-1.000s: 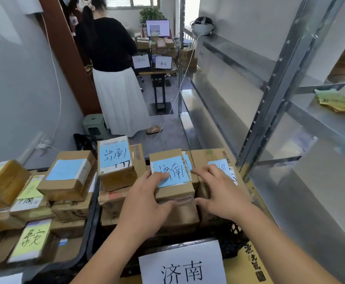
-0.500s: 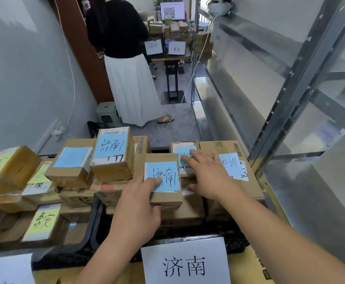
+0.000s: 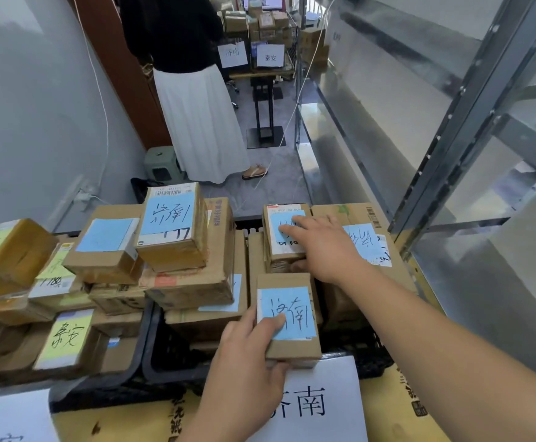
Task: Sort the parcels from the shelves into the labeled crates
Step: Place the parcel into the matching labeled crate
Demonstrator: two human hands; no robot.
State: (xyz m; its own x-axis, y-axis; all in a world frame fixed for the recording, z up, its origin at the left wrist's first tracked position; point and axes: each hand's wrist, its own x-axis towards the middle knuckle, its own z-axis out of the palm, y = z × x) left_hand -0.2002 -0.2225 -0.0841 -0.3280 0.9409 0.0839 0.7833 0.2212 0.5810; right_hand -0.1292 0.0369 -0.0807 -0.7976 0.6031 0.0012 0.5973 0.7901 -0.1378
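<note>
- Parcels were seen from a head-worn camera, looking down into a black crate (image 3: pixel 161 355) packed with brown cardboard boxes.
- At the near edge of this crate a white sign (image 3: pixel 317 406) with large printed characters was fixed.
- A small parcel with a blue handwritten label (image 3: pixel 287 315) was gripped by the left hand (image 3: pixel 244 362) at its near left corner, thumb laid on the label and fingers curled under the box; it was held over the near edge of the crate, just above the sign.
- The right hand (image 3: pixel 324 247) was laid flat, fingers straight and slightly spread, on a second blue-labelled parcel (image 3: pixel 284 234) further back in the crate, with the thumb against that box's near side.
- Just right of it a larger flat box with a blue label (image 3: pixel 363 242) was lying, partly covered by the right wrist.
- To the left a tall stacked parcel with a blue label (image 3: pixel 171 224) was standing on other boxes.
- A neighbouring crate on the left was filled with yellow-labelled parcels (image 3: pixel 65 338).
- Metal shelving (image 3: pixel 470 122) was standing along the right side.
- A person in a black top and white skirt (image 3: pixel 193 90) was standing further back, facing away.
</note>
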